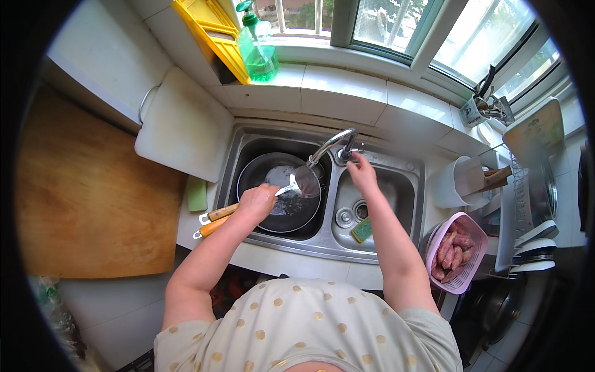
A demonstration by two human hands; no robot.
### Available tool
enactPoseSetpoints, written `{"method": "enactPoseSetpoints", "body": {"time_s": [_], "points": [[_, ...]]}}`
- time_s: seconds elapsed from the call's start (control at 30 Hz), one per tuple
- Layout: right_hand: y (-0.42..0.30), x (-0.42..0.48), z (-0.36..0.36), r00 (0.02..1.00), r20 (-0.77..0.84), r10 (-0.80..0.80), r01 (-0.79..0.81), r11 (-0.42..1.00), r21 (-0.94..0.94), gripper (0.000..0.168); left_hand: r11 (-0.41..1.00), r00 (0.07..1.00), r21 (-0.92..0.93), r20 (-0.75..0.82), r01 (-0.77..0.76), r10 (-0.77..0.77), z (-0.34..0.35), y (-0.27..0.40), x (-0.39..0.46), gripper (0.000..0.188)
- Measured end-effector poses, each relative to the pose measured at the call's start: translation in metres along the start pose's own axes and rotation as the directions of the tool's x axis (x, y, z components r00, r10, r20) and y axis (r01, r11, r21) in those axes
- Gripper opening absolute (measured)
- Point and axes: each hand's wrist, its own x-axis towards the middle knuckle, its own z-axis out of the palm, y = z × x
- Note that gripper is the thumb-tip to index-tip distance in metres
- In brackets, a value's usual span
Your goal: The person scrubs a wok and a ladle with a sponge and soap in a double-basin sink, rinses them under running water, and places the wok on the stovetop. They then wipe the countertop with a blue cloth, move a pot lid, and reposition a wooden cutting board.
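My left hand point(259, 203) grips a long-handled kitchen utensil point(291, 187) by its metal shaft. Its round, see-through-looking head lies under the tap spout, and I cannot tell whether it is a ladle or a strainer. A wooden handle point(223, 212), in line with that shaft, and an orange handle point(214, 227) stick out behind my wrist. Below is a dark round pan point(251, 174) with some water in it, standing in the left basin. My right hand point(363, 173) is at the base of the chrome faucet point(341, 135), fingertips by its lever; their grip is partly hidden.
A green-and-yellow sponge point(362, 230) lies by the drain in the right basin point(395, 190). Right of the sink stands a pink basket point(481, 242) of sweet potatoes point(453, 253). A white cutting board point(190, 125) leans at left beside a wooden board point(97, 186). A soap bottle point(261, 58) stands on the ledge.
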Motion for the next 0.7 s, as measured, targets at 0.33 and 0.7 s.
{"method": "enactPoseSetpoints", "body": {"time_s": [0.33,0.7], "points": [[-0.076,-0.12,0.063,0.857,0.385,-0.342,0.512,0.638,-0.575,0.027,0.984,0.973,0.094,0.189,-0.154,0.134,0.017,0.012,0.005,0.011],[-0.06,-0.128,0.124,0.888,0.332,-0.318,0.457,0.689,-0.562,0.028,0.932,0.958,0.222,0.033,-0.285,0.285,-0.014,0.036,-0.004,0.013]]}}
